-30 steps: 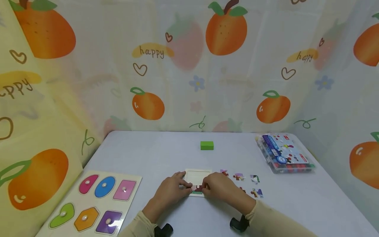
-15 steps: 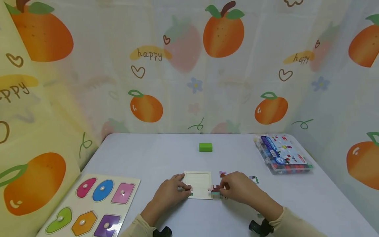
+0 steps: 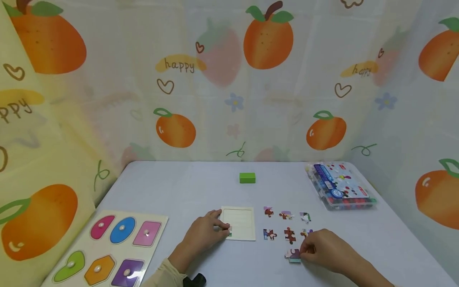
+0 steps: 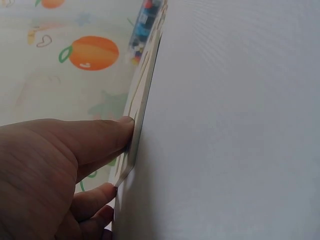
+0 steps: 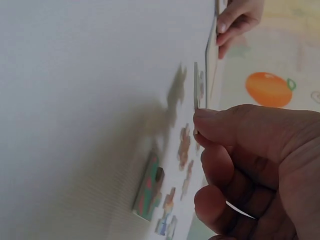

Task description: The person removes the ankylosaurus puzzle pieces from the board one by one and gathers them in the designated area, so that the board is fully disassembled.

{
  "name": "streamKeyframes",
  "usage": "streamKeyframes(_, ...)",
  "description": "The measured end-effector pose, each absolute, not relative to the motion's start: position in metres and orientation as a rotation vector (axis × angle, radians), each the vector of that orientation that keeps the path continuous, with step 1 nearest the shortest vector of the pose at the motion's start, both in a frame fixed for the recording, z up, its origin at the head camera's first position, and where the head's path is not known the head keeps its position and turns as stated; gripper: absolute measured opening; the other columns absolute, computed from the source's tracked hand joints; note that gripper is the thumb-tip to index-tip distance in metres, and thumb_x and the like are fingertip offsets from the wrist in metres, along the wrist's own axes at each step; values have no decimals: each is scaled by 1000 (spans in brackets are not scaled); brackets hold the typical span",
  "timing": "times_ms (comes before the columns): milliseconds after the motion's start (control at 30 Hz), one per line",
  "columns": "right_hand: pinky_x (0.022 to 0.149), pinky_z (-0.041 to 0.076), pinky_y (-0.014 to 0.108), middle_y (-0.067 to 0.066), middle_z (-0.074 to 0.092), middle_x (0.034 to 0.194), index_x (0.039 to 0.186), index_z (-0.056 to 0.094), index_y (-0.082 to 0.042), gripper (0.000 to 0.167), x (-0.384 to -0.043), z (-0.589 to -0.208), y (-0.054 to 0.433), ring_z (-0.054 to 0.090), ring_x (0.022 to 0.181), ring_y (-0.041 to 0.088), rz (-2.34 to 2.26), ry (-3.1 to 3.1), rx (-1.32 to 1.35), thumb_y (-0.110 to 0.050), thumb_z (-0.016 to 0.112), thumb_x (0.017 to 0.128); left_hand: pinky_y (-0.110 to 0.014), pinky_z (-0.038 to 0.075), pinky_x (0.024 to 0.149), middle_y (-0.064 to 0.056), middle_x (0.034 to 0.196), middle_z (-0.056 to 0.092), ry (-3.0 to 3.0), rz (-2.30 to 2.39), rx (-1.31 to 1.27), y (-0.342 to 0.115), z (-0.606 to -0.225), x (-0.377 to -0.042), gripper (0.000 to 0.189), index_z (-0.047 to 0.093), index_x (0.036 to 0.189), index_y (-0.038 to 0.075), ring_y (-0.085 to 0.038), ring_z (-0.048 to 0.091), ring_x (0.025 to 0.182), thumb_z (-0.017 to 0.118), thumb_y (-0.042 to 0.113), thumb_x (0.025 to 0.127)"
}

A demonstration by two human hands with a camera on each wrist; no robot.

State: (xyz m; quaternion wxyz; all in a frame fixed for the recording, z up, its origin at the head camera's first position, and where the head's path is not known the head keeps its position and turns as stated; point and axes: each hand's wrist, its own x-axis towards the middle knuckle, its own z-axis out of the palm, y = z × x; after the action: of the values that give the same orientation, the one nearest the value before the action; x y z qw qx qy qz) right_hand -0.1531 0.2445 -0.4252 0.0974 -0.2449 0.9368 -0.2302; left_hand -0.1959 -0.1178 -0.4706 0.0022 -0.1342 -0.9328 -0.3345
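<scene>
My left hand [image 3: 206,231] holds the left edge of a small cream puzzle tray [image 3: 242,223], its fingertips at the rim. A small patch of green and pink puzzle piece [image 3: 230,232] shows in the tray's lower left corner beside the thumb. To the right, my right hand [image 3: 324,251] pinches a brown and teal jigsaw piece [image 3: 294,256] between thumb and finger. The right wrist view shows that jigsaw piece [image 5: 197,87] edge-on, raised above the table with its shadow below. A green and red jigsaw piece [image 5: 146,192] lies beneath the right hand, hidden in the head view.
Several loose jigsaw pieces [image 3: 289,235] lie in rows right of the tray. A green block [image 3: 247,178] sits further back. At the back right is a clear plastic box [image 3: 338,186] with a printed lid. A white shape board [image 3: 120,247] with knobbed pieces lies at left.
My right hand has lifted the brown and teal piece off the tray and carried it right and nearer, past the loose pieces. The left hand stays at the tray's edge.
</scene>
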Motion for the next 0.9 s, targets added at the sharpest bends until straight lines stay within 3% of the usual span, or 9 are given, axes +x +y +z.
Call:
streamKeyframes(467, 52, 42, 25, -18, 55, 63, 72, 69, -28, 15, -163, -420, 228, 48, 60, 3, -635, 2730, -716, -22, 80, 81, -61, 36, 100, -7, 142, 52, -2906, -1037, -450, -121, -472, -197, 13, 78, 93, 30, -37, 42, 134, 78, 36, 82)
streamKeyframes(667, 51, 42, 24, -19, 53, 64, 77, 72, -24, 9, -178, -408, 177, 46, 57, 2, -608, 2802, -847, -25, 78, 85, -61, 33, 103, -6, 144, 51, -2910, -1069, -451, -124, -472, -197, 14, 78, 96, 28, -35, 39, 136, 76, 37, 84)
streamKeyframes(900, 48, 38, 23, -17, 50, 60, 81, 75, -20, 9, -201, -419, 112, 44, 55, 2, -526, 2867, -943, -28, 77, 84, -60, 36, 101, -12, 146, 47, -2927, -1058, -580, -128, -472, -197, 24, 71, 106, 25, -40, 40, 134, 77, 34, 85)
